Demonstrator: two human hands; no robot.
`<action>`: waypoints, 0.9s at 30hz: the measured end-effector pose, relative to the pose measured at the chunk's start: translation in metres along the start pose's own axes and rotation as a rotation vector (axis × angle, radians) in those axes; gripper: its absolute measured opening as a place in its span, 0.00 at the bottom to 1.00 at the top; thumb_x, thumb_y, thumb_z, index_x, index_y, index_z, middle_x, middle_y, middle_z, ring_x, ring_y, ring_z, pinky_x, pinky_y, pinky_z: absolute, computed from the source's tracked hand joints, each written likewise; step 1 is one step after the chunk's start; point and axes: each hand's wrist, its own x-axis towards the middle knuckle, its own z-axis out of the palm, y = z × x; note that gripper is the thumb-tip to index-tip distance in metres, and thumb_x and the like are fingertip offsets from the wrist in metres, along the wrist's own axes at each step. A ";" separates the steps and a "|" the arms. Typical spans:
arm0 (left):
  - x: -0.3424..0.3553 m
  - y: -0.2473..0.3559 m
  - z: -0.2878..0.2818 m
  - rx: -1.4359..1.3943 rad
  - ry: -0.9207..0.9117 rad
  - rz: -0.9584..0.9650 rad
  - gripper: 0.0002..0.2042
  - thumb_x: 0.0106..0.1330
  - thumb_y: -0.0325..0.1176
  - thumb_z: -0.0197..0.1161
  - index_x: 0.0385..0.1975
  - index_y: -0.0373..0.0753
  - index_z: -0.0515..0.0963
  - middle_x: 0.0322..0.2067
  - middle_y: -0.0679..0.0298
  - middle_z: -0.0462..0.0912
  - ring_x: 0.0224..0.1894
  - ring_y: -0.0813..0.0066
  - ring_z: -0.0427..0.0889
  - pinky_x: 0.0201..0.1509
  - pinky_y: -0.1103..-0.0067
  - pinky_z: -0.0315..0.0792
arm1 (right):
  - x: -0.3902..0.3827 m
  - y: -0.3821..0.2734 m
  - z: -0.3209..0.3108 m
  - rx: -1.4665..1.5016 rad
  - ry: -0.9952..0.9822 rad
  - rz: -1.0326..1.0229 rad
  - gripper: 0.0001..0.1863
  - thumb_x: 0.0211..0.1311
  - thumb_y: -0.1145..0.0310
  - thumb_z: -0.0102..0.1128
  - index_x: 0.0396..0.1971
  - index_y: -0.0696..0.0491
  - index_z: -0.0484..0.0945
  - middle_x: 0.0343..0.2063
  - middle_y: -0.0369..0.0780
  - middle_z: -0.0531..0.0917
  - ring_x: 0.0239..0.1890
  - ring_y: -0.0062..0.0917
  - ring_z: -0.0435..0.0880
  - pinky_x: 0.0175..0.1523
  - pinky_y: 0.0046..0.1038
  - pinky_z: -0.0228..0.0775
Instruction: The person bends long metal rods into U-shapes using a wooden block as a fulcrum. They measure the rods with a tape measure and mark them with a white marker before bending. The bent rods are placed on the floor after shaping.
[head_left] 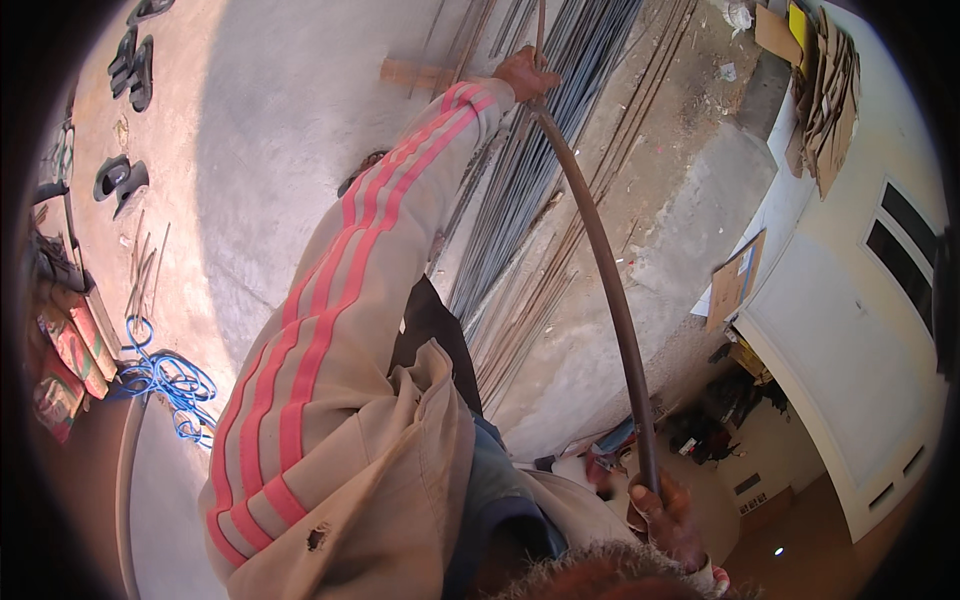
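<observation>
A long brown metal rod or pipe (602,250) runs from my right side up to the far middle. It looks curved in this view. At its far end my left hand (525,76) is closed around it, arm stretched out in a beige sleeve with pink stripes. Beyond that hand a thinner rod (541,25) shows; I cannot tell whether it is the same piece. Low on the right, my right hand (668,515) grips the near end, thumb along it. Under the left hand lies a bundle of long grey steel bars (525,190) on the floor.
Rusty thin bars (640,125) lie beside the bundle. A wooden board (415,74) sits left of it. Slippers (122,183), a tangled blue hose or rope (170,378) and sacks (72,345) are at left. Flattened cardboard (828,105) leans by the right wall (840,290).
</observation>
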 end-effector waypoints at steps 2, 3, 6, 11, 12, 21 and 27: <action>0.002 -0.007 -0.001 -0.001 -0.005 0.000 0.31 0.52 0.56 0.69 0.45 0.35 0.73 0.29 0.54 0.85 0.36 0.61 0.86 0.44 0.70 0.78 | 0.006 0.009 0.003 -0.208 0.119 -0.125 0.15 0.68 0.57 0.59 0.38 0.53 0.71 0.17 0.31 0.69 0.17 0.16 0.67 0.22 0.21 0.59; 0.004 -0.009 0.001 -0.026 -0.028 -0.012 0.32 0.51 0.57 0.69 0.45 0.35 0.73 0.28 0.54 0.85 0.36 0.61 0.86 0.44 0.70 0.78 | 0.011 0.015 0.006 -0.315 0.172 -0.216 0.15 0.67 0.56 0.60 0.36 0.53 0.72 0.17 0.31 0.71 0.18 0.17 0.69 0.25 0.22 0.61; 0.008 -0.013 0.004 -0.048 -0.046 -0.004 0.33 0.50 0.59 0.70 0.44 0.35 0.73 0.27 0.55 0.85 0.35 0.63 0.86 0.43 0.70 0.78 | 0.026 0.033 0.006 -0.477 0.293 -0.289 0.16 0.65 0.56 0.62 0.33 0.53 0.73 0.18 0.32 0.73 0.20 0.18 0.70 0.28 0.24 0.63; 0.008 -0.004 0.005 -0.079 -0.087 0.001 0.32 0.54 0.50 0.73 0.46 0.29 0.69 0.24 0.54 0.84 0.26 0.66 0.87 0.33 0.74 0.80 | 0.056 0.061 0.017 -0.436 0.318 -0.259 0.16 0.66 0.55 0.61 0.32 0.54 0.72 0.17 0.33 0.72 0.21 0.18 0.70 0.28 0.25 0.63; 0.009 -0.001 0.005 -0.083 -0.078 0.002 0.32 0.54 0.51 0.73 0.46 0.29 0.69 0.24 0.54 0.84 0.26 0.66 0.87 0.33 0.74 0.80 | 0.062 0.064 0.020 -0.422 0.317 -0.259 0.16 0.66 0.55 0.61 0.32 0.54 0.72 0.17 0.33 0.72 0.21 0.18 0.70 0.28 0.25 0.63; 0.005 0.008 0.007 -0.073 -0.071 -0.006 0.32 0.54 0.51 0.73 0.45 0.27 0.70 0.28 0.52 0.83 0.26 0.68 0.87 0.32 0.75 0.80 | 0.133 0.097 0.033 -0.341 0.263 -0.309 0.17 0.66 0.55 0.61 0.31 0.55 0.72 0.17 0.34 0.72 0.21 0.18 0.70 0.27 0.26 0.63; 0.010 0.010 0.023 -0.101 -0.046 0.032 0.29 0.55 0.47 0.74 0.43 0.28 0.71 0.27 0.55 0.82 0.27 0.67 0.87 0.33 0.75 0.81 | 0.185 0.126 0.035 -0.272 0.242 -0.344 0.18 0.67 0.55 0.60 0.30 0.55 0.71 0.17 0.34 0.72 0.21 0.18 0.69 0.27 0.27 0.63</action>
